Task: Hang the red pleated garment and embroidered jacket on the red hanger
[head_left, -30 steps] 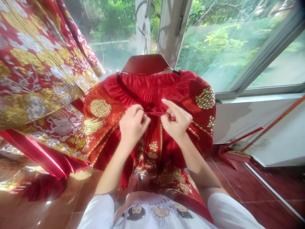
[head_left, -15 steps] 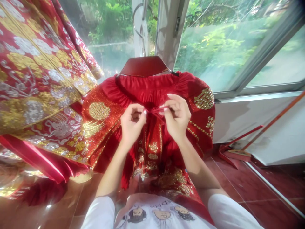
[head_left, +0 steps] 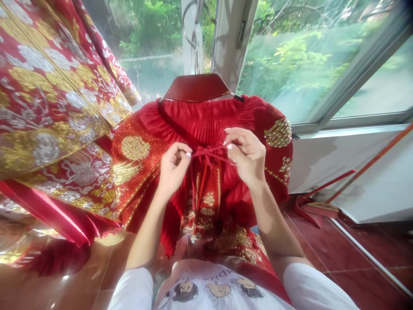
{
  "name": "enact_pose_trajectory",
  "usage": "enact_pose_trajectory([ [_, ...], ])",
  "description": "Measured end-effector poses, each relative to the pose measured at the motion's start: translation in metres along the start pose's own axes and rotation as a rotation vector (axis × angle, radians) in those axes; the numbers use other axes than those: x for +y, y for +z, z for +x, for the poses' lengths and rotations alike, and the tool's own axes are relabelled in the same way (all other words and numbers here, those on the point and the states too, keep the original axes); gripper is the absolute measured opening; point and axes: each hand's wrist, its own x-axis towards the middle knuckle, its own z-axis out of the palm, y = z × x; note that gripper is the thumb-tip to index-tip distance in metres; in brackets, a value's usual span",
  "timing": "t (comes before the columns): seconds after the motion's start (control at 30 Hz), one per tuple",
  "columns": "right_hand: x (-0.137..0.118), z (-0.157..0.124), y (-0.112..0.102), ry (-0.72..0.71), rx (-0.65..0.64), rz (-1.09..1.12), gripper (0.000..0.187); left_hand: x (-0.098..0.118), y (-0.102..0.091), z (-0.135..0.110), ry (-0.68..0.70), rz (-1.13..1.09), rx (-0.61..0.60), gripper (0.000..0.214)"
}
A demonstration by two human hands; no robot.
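A red skirt (head_left: 137,172) with gold embroidered emblems hangs from a hanger (head_left: 198,87) in front of me. At its gathered waist, thin red drawstrings (head_left: 206,151) are looped into a bow. My left hand (head_left: 174,165) pinches one side of the bow between thumb and fingertips. On the other side, my right hand (head_left: 247,155) is closed with its fingertips on a loop of the same string. Both hands are level, apart, with the knot between them. Embroidered panels and the string ends hang below the knot.
At the left hangs another red garment (head_left: 61,99) with gold and silver embroidery. Behind stands a window (head_left: 303,73) with a metal frame. A red dustpan (head_left: 309,209) and an orange-handled broom (head_left: 371,165) lie by the wall on the tiled floor (head_left: 342,254).
My hands have drawn farther apart, the right one moving right and the left slightly left. The bow between them is pulled out wider and shows more clearly.
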Motion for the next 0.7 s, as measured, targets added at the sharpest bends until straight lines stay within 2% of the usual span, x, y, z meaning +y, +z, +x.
enact_pose_trajectory([
  [0.1, -0.006, 0.002, -0.011, 0.03, -0.105, -0.081, 0.026, 0.0, -0.001, -0.003, 0.015, 0.166, 0.037, 0.001],
  [0.2, -0.018, 0.005, -0.029, 0.034, -0.31, -0.261, 0.025, 0.0, -0.003, -0.006, 0.006, 0.341, 0.045, 0.004],
  [0.27, -0.027, 0.007, -0.041, 0.0, -0.399, -0.403, 0.021, 0.003, -0.005, -0.007, 0.028, 0.44, 0.032, 0.006],
  [0.33, -0.034, 0.011, -0.051, -0.062, -0.371, -0.52, 0.017, 0.011, -0.009, -0.004, 0.134, 0.546, 0.061, 0.007],
  [0.43, -0.038, 0.022, -0.06, -0.236, -0.105, -0.64, 0.016, 0.029, -0.02, 0.014, 0.452, 0.806, 0.188, 0.017],
  [0.5, -0.035, 0.032, -0.064, -0.348, 0.041, -0.756, 0.023, 0.037, -0.03, 0.033, 0.554, 0.978, 0.226, 0.032],
  [0.53, -0.033, 0.038, -0.065, -0.381, 0.054, -0.817, 0.029, 0.039, -0.035, 0.043, 0.542, 1.024, 0.227, 0.038],
  [0.6, -0.026, 0.048, -0.065, -0.39, -0.015, -0.897, 0.041, 0.038, -0.044, 0.061, 0.449, 1.03, 0.203, 0.041],
  [0.7, -0.021, 0.056, -0.062, -0.345, -0.106, -0.918, 0.046, 0.037, -0.053, 0.075, 0.366, 0.977, 0.147, 0.032],
])
